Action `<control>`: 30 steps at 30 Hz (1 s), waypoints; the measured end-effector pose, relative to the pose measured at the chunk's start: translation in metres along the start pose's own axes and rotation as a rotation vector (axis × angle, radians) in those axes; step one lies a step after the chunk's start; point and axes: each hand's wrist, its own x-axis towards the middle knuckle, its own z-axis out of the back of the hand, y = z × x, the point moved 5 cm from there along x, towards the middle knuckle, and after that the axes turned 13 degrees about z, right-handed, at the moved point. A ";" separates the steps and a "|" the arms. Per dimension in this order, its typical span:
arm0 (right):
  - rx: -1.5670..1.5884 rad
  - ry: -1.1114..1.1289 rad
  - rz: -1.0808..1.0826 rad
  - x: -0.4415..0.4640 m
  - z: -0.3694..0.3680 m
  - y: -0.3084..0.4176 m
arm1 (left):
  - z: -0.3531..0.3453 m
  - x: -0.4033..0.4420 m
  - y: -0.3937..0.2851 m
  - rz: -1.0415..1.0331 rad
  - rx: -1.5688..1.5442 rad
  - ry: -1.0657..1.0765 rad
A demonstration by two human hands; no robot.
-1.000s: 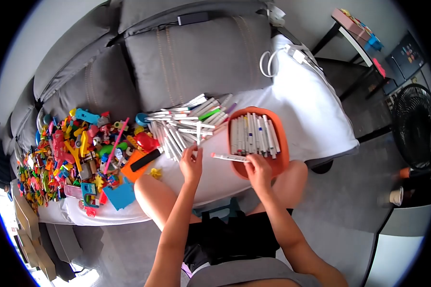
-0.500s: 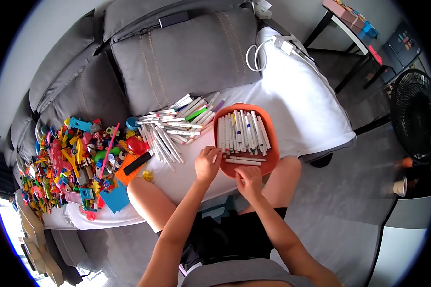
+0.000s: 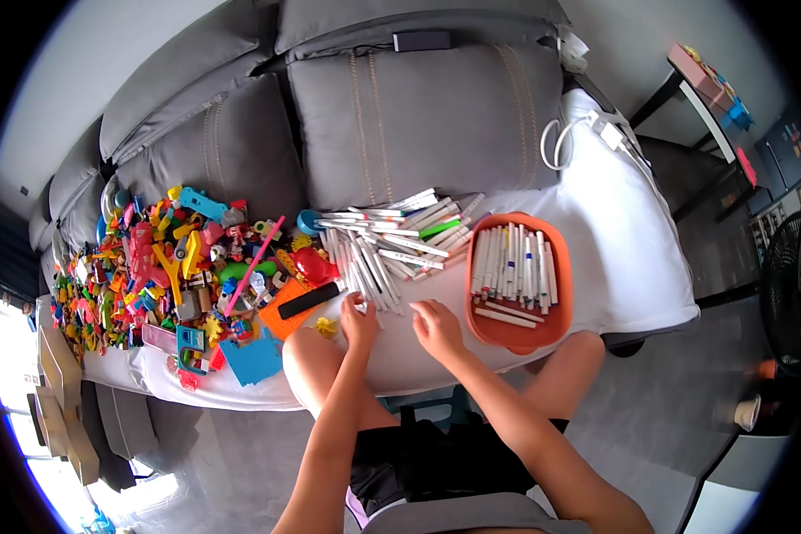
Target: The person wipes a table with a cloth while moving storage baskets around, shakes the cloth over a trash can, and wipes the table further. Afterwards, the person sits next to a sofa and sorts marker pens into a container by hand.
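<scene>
White markers (image 3: 365, 267) lie in a loose pile on the sofa, some with coloured caps. My left hand (image 3: 358, 324) is at the near ends of the pile, fingers curled; what lies between them is too small to make out. To its right, my right hand (image 3: 438, 329) hovers by the nearest marker ends, thumb and fingers apart, holding nothing visible. An orange basket (image 3: 556, 334) stands to the right of my right hand. Inside it, a row of white markers (image 3: 512, 262) lies side by side, and a couple more lie crosswise at the near end.
A heap of small colourful toys (image 3: 165, 276) covers the sofa's left part. Beside it lie a black bar-shaped object (image 3: 309, 301) and a blue sheet (image 3: 254, 358). Grey cushions (image 3: 427, 125) stand behind; a white power strip (image 3: 607, 133) with cables rests on the right armrest.
Both hands have left the basket and moved left to the near ends of the loose markers. My view has swung left, so the scene sits further right.
</scene>
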 end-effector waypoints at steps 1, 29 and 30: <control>-0.018 0.055 -0.072 0.001 -0.026 -0.007 | 0.000 0.005 0.011 0.008 -0.007 0.032; -0.442 -0.137 -0.055 -0.104 0.180 -0.033 | -0.085 -0.109 -0.192 -0.718 0.113 0.485; -0.439 -0.125 -0.046 -0.101 0.180 -0.032 | -0.086 -0.112 -0.192 -0.739 0.118 0.470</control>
